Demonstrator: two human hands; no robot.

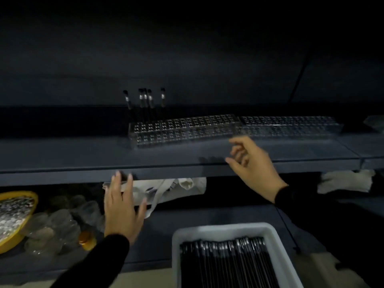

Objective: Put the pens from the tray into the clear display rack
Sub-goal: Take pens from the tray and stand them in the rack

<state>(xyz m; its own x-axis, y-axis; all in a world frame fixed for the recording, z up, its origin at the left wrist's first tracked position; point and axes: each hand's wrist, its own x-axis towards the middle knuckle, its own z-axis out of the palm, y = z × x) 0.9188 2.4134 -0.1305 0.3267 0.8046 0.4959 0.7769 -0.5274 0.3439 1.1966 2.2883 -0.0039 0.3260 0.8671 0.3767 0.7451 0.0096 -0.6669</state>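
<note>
We see a long clear plastic display rack [182, 129] with a grid of small holes lying on a dark grey-blue shelf [83, 159], and five black pens with silver bands [145, 102] stand upright in its far left end. A second clear rack [291, 124] of the same kind sits end to end with it on the right. At the bottom, a white rectangular plastic tray [218, 229] holds a packed row of black pens [226, 265] lying side by side. Our left hand [122, 206] is raised in front of the shelf's front edge, fingers straight and spread wide, holding nothing. Our right hand [253, 165] hovers over the shelf just in front of the racks, fingers loosely curled and apart, also holding nothing; it is a little blurred. Both arms wear black sleeves. On the lower shelf we see a crumpled white cloth bag [172, 190] behind the left hand, a cluster of clear plastic cups [56, 229], and a yellow bowl [12, 240] of small pale pieces at the far left. Another white cloth [345, 181] lies at the right.
</note>
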